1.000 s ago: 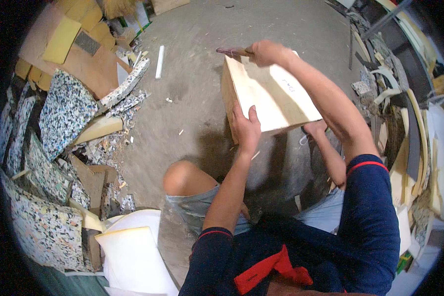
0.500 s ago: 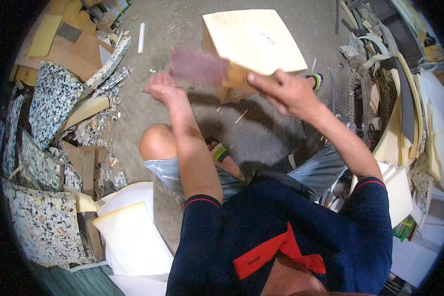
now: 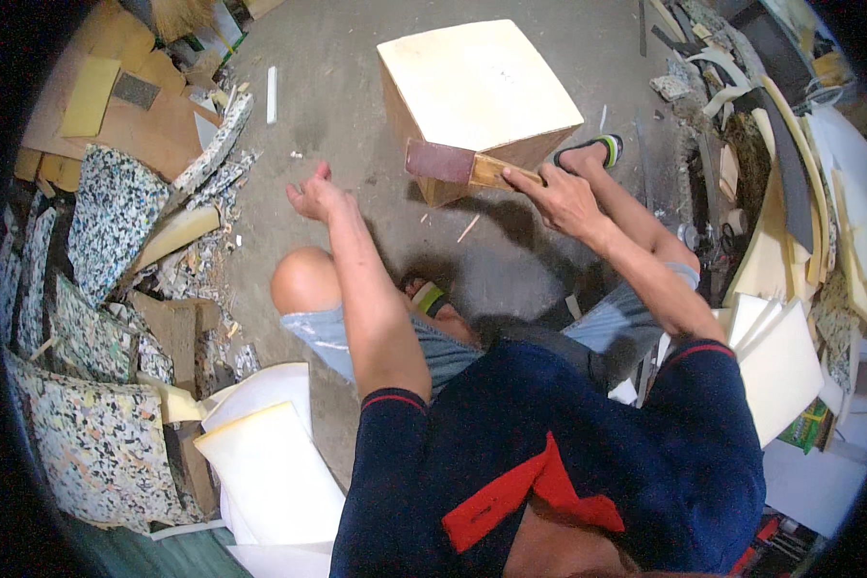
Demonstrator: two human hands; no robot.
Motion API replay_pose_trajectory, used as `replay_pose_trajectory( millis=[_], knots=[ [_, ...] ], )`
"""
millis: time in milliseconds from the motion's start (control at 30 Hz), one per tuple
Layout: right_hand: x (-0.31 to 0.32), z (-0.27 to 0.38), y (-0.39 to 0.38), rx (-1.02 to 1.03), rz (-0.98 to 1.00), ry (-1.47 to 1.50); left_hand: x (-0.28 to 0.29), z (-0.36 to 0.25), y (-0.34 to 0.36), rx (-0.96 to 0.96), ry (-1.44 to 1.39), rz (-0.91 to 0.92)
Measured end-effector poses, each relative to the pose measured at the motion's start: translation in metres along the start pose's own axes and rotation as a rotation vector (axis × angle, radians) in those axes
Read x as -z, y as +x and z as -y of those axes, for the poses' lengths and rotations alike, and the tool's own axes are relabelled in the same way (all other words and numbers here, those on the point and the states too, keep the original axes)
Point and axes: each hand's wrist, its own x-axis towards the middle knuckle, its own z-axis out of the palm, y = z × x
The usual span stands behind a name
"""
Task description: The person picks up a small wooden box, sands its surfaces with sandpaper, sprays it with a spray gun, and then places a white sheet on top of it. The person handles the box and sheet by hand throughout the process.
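My right hand (image 3: 570,204) is wrapped round the wooden handle of a flat paddle (image 3: 443,162), with the thumb laid along the top. The paddle's far end is a maroon rectangular block, perhaps a coated or sanding face. It overlaps the near left corner of a box-shaped block (image 3: 472,85) with a cream top and brown sides; whether they touch I cannot tell. To the left, over the floor, my left hand (image 3: 320,195) is raised with bent, parted fingers and nothing in it.
Speckled foam pieces (image 3: 116,217) and scraps pile up on the left. White foam sheets (image 3: 272,477) lie at the lower left. More cream foam sheets (image 3: 778,371) lean on the right. My knees and sandalled feet frame the concrete floor (image 3: 332,101), where a thin white strip (image 3: 272,94) lies.
The paddle has moved right and down with my right hand, from near my left hand to the block's near corner. My left hand has shifted slightly down, its fingers more bent.
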Motion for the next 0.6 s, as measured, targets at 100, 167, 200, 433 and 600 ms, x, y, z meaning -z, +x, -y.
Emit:
replay_pose_trajectory(
  millis=[100,167,200,433,600],
  knots=[
    [0.024,-0.016,-0.024,-0.175,-0.269,0.173,0.002,-0.001,-0.018,-0.122,0.505,0.071],
    [0.053,-0.036,-0.049,-0.343,-0.438,0.207,-0.010,-0.004,-0.037,-0.301,0.895,0.141],
    [0.071,-0.045,-0.068,-0.469,-0.469,0.192,-0.017,-0.004,-0.051,-0.386,1.059,0.196],
    [0.153,-0.059,-0.252,-1.199,-0.710,0.031,-0.050,0.039,-0.168,-1.110,1.242,1.084],
    [0.152,-0.020,-0.375,-1.727,-0.659,0.239,-0.070,0.067,-0.175,-1.297,1.532,1.111]
  ],
)
